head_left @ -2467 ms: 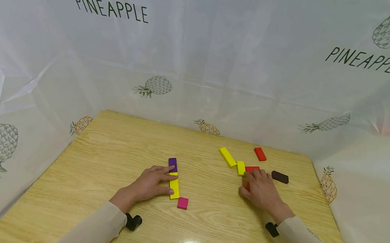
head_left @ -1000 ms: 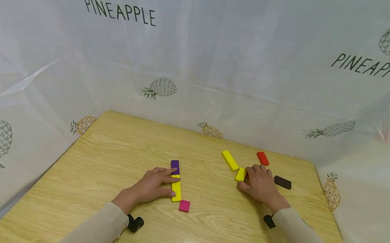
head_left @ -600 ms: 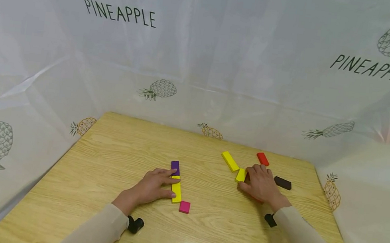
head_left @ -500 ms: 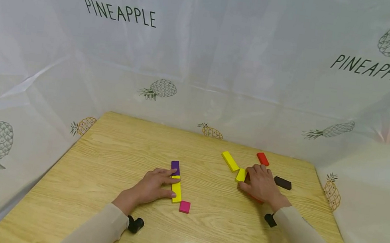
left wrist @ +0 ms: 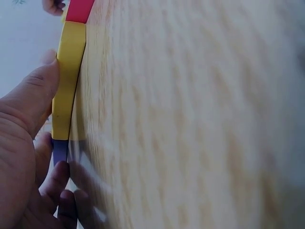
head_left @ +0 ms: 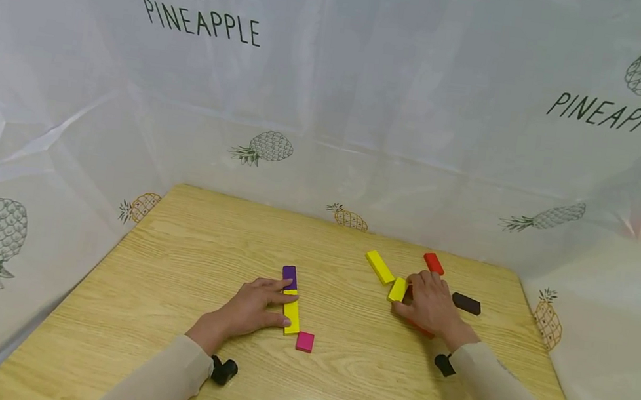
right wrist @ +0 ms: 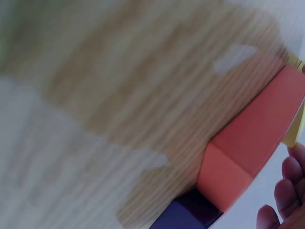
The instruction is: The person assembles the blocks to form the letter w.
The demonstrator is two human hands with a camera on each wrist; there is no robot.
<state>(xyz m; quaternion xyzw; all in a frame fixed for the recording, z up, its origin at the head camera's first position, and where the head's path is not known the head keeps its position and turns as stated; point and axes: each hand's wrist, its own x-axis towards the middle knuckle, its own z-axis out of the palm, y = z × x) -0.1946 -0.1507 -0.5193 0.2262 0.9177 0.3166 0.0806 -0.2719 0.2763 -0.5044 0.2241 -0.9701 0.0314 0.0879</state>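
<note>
Resting spread on the purple block [head_left: 289, 272] and yellow block [head_left: 293, 314], end to end on the table [head_left: 246, 231], with the left hand [head_left: 249, 307]. Covering a red block [right wrist: 257, 124] with the right hand [head_left: 430, 305]; can't tell whether pinching. Best, probably, to slide flat and press lightly.

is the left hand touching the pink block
No, the left hand touches a yellow block and purple block, clear of the pink block.

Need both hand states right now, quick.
Left hand: open, resting on a yellow rectangular block and a purple rectangular block.
Right hand: over a red rectangular block; can't tell whether it grips it.
</note>
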